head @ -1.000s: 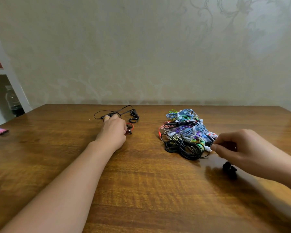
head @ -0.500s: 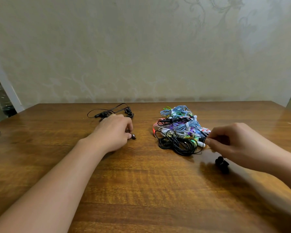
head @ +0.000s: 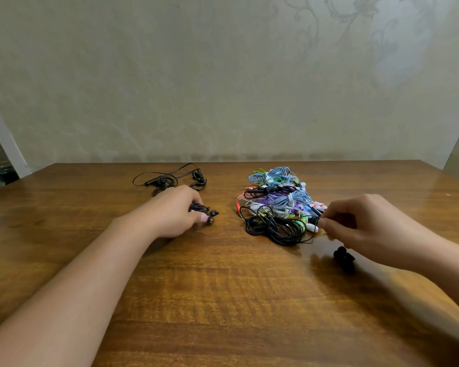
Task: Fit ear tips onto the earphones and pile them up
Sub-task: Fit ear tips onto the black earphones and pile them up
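Earphones point(head: 203, 210), a small dark bundle, sit in my left hand point(head: 174, 214), my fingers curled round the wire with the two buds poking out past my thumb, low over the counter point(head: 223, 300). My right hand point(head: 355, 223) pinches something thin and dark at the near right edge of the big tangled pile point(head: 278, 205); I cannot tell whether it is a wire or an ear tip. A few loose black ear tips point(head: 343, 258) lie on the wood just below that hand.

To do this step well, I judge I should bring the buds toward my right hand, turn one bud's end outward, and keep the rest of the wire gathered in my palm so it does not snag the pile. The tips are small and soft, so a firm pinch and a slight twist should seat them.

Another black headset point(head: 175, 178) lies behind my left hand. The wood between my arms is open, and the counter's edges are well away.
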